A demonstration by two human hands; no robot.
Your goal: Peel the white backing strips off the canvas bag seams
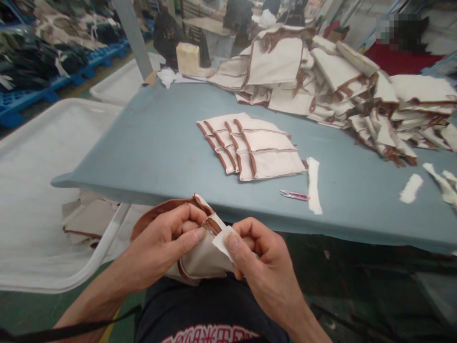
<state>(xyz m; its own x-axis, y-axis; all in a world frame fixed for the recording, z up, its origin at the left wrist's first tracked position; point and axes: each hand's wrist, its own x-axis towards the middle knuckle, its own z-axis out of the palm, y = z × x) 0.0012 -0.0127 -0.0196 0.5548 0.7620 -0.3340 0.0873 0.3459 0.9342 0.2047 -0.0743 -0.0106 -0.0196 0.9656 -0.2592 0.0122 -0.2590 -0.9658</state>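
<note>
Garment workshop: stacked fabric pieces [357, 90], work table [160, 143]

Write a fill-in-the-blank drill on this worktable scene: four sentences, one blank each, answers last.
1. The left hand and right hand both grip a cream fabric piece edged with ____ trim.
2. The thread snips on the table have ____ handles.
3. In the picture, the white strip lies just to the ____ of the snips.
4. ____ hand touches the snips.

Missing words: brown; pink; right; Neither
</note>
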